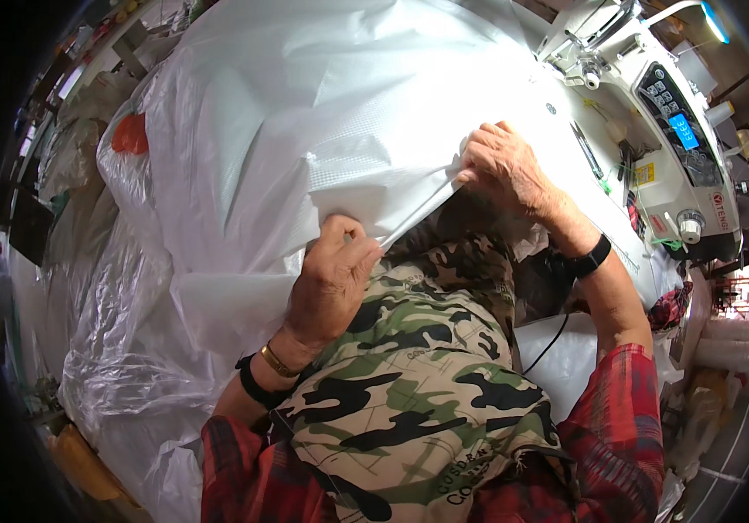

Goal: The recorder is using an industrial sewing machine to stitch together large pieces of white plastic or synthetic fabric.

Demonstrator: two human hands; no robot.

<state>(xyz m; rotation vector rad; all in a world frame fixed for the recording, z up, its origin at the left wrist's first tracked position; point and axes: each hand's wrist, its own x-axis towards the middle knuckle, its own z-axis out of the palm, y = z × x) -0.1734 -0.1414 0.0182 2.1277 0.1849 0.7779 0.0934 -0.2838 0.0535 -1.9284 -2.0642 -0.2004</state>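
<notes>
A large sheet of white, finely textured plastic-like material [279, 113] spreads over the work surface and drapes toward my lap. My left hand [333, 277] pinches its near edge, fingers closed. Farther right and a little higher, my right hand [505, 167] grips the same edge in bunched fingers. Between the two hands the edge is drawn into a taut, straight fold. Right of the sheet stands a white sewing machine [632, 96] with a control panel and a lit blue display. My right hand is left of the machine, apart from it.
Crumpled clear plastic film [122, 349] hangs down the left side, with an orange-red patch [130, 134] near its top. Tweezers [585, 150] lie by the machine. A lit lamp [714, 23] is at top right. A black cable [549, 344] runs beside my lap.
</notes>
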